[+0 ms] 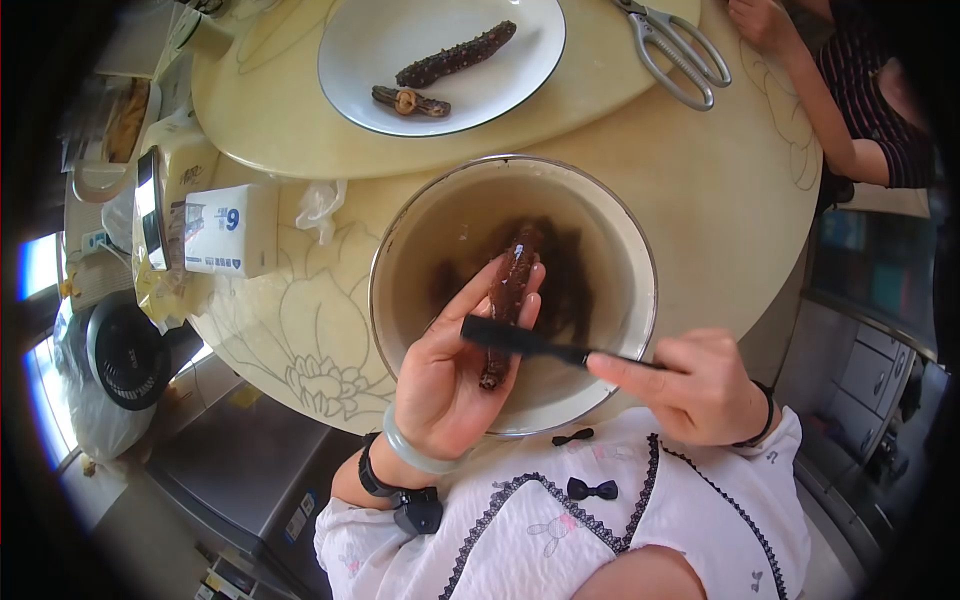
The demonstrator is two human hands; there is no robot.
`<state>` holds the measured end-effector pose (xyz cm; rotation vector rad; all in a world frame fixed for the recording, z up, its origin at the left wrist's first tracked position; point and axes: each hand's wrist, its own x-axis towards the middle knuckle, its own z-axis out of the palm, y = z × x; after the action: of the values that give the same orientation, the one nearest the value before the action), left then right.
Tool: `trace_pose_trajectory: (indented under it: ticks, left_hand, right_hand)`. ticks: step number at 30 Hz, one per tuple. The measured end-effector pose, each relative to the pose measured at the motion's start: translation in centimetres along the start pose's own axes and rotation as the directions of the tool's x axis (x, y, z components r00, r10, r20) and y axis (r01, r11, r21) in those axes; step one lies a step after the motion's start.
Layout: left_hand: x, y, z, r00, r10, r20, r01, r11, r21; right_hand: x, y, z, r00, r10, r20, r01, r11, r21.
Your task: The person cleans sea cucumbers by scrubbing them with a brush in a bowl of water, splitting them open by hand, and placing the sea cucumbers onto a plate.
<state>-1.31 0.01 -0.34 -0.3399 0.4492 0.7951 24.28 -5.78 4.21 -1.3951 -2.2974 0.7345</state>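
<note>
My left hand is palm up over the basin, with a dark brown, wet sea cucumber lying along its palm and fingers. In my right hand is a slim black brush, index finger stretched along its handle. The brush's head crosses over the lower half of the sea cucumber; whether its bristles touch the skin cannot be made out. Beneath both hands, a cream enamel basin holds cloudy brownish water with dark shapes in it, too murky to tell apart.
Beyond the basin, a white plate carries another sea cucumber and a shorter brown piece. Metal scissors lie to its right. A tissue pack and crumpled plastic sit at left. Another person's arm rests at the upper right.
</note>
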Motion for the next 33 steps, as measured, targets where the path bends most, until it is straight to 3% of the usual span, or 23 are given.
trace_pose_trajectory:
  ticks: [5,7,8,11,13,18,21,24,26,27,30,33]
  left_hand:
    - [0.1,0.0,0.1,0.995,0.011,-0.1,-0.009,1.0,0.021]
    - [0.0,0.3,-0.1,0.997,-0.059,0.057,0.064,0.995,-0.074]
    - [0.0,0.3,-0.1,0.997,-0.06,0.055,0.064,0.995,-0.073]
    - [0.1,0.0,-0.1,0.998,-0.039,0.056,0.041,0.999,-0.034]
    - [0.2,-0.1,0.6,0.998,-0.04,-0.042,0.037,0.996,-0.079]
    - [0.2,-0.1,0.1,1.0,0.007,-0.021,-0.009,0.992,-0.124]
    - [0.3,-0.2,-0.2,0.999,0.038,-0.026,-0.04,0.994,-0.105]
    - [0.3,-0.1,0.1,0.998,0.037,-0.054,-0.041,0.997,-0.073]
    - [0.3,0.0,0.3,0.997,0.026,-0.069,-0.031,0.997,-0.073]
    - [0.4,0.1,0.4,0.994,0.013,-0.104,-0.025,0.993,-0.112]
    - [0.1,0.1,-0.1,0.99,-0.005,-0.14,-0.019,0.985,-0.169]
    - [0.3,0.0,0.3,0.993,-0.001,-0.118,-0.016,0.989,-0.145]
  right_hand:
    - [0.5,0.8,0.6,0.991,0.064,-0.12,-0.071,0.996,-0.051]
    - [0.1,-0.4,0.4,0.999,-0.043,-0.011,0.044,0.992,0.118]
    - [0.2,-0.4,0.3,0.999,-0.042,-0.012,0.043,0.992,0.12]
    - [0.4,0.5,0.3,1.0,0.01,-0.01,-0.009,0.997,0.078]
    - [0.7,1.9,1.0,0.981,0.092,-0.17,-0.115,0.985,-0.126]
    - [0.6,1.3,1.4,0.974,0.049,-0.223,-0.1,0.969,-0.224]
    - [0.9,1.0,1.3,0.974,0.117,-0.195,-0.163,0.956,-0.243]
    - [0.5,0.0,1.1,0.99,0.065,-0.128,-0.085,0.983,-0.161]
    - [0.1,-1.1,0.8,1.0,-0.004,0.028,0.001,0.994,0.107]
    - [0.0,-1.1,0.9,1.0,-0.004,0.028,0.001,0.994,0.109]
    - [0.1,-0.4,0.8,0.997,0.043,-0.057,-0.051,0.986,-0.157]
    - [0.3,-0.1,0.9,0.997,0.032,-0.075,-0.044,0.985,-0.168]
